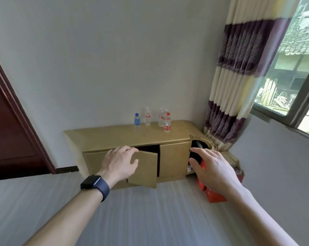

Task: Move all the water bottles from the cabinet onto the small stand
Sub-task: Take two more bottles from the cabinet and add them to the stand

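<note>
Standing on top of the low gold wooden cabinet [114, 137], close to the back wall, are the clear plastic water bottles [147, 119]; the small stand is not seen. The left hand [119, 164], with a black watch [94, 183] on its wrist, is held at the top corner of the half-open gold door [146, 169]. Its grip is apart, the fingers are loosely bent, and nothing is clamped. The right hand [214, 167] is held out by the cabinet's round right end, its grip apart too, and nothing is held. Things could go wrong from here. The bottles are set close together, so one could be knocked over if another is grabbed in a hurry, and it could roll off the edge. The door sticks out, so it could be bumped by a knee or an arm. The red boxes [215, 195] on the floor under the right hand could be tripped on. More bottles may be hidden behind the door and could be missed. Four bottles can be counted for sure: one with a blue cap [136, 114], one with a red cap [168, 113], and two with pale caps. Faint shapes behind them may be more, but it cannot be told. One open door and at least two red boxes are seen.
</note>
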`<control>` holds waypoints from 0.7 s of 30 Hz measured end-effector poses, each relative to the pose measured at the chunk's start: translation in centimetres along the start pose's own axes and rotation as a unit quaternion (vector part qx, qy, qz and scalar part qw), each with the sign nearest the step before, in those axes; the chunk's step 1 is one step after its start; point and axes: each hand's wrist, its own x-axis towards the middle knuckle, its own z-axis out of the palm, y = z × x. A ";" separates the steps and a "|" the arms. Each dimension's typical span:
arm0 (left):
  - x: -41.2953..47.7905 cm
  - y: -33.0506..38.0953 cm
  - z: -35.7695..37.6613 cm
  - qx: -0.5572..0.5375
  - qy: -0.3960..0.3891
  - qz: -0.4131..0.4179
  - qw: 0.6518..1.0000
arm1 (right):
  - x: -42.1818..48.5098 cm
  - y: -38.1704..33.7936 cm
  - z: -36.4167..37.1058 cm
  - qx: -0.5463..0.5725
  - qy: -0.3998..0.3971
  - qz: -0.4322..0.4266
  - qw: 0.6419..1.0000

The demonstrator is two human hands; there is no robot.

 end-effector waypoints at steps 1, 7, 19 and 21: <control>1.9 -0.4 0.3 -0.001 -0.003 -0.006 1.000 | 2.3 0.3 0.5 0.001 -0.003 -0.006 1.000; 13.0 -3.9 3.5 -0.013 -0.035 -0.042 0.998 | 14.9 2.0 5.3 0.011 -0.033 -0.039 0.999; 42.3 -11.8 9.2 -0.025 -0.046 -0.017 0.998 | 42.7 3.1 11.9 -0.012 -0.012 -0.034 0.999; 45.6 -12.4 9.5 -0.021 -0.045 -0.013 0.999 | 45.5 3.3 12.1 -0.021 0.002 -0.040 0.999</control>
